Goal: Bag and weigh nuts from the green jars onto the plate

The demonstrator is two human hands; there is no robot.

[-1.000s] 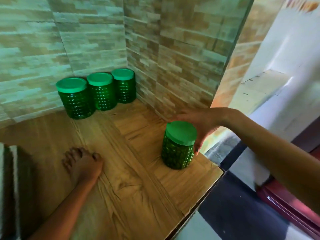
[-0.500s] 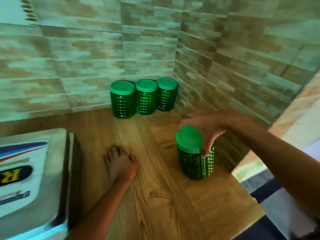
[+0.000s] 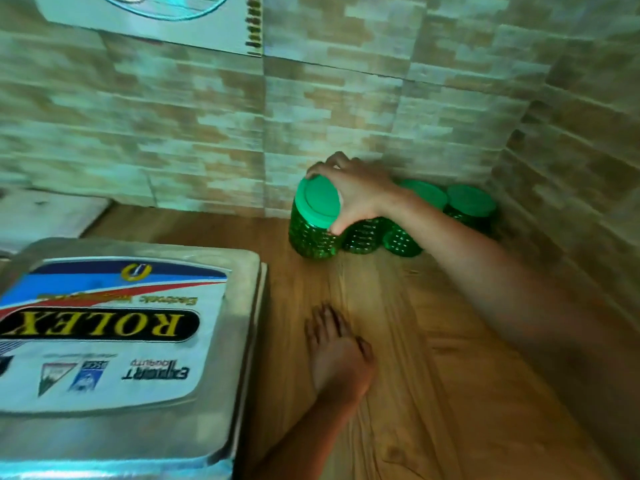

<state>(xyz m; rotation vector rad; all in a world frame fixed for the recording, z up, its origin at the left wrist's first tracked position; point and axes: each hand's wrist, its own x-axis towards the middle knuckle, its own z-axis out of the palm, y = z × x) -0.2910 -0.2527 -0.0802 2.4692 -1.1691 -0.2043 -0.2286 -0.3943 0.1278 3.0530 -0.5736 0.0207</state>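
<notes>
Steel weighing scale [image 3: 114, 327] sits left. Our left hand [image 3: 337, 362] lies flat, fingers straight, on wood-grain counter [image 3: 433, 393]. Our right hand [image 3: 360, 192] curls round pale-green lid [image 3: 320, 202] of studded green jar [image 3: 311, 237], which is tilted against 3 more jars [image 3: 471, 202] by tiled wall [image 3: 207, 133]. We're prob. fetching it; next move needs both hands to unscrew.

Far wall [image 3: 173, 133]: tiles patterned like stacked stone strips, beige and pale grey.
Right wall [image 3: 571, 140]: the same tiles, meeting the far wall in a corner at far right.
Worktop [image 3: 398, 341]: light-brown wood grain, running near to far.
Spiral-bound pad [image 3: 194, 26]: hangs on the far wall, upper left, cut by the frame's top edge.
White slab [image 3: 41, 216]: far left, blurred.
Light: soft, greenish cast.
</notes>
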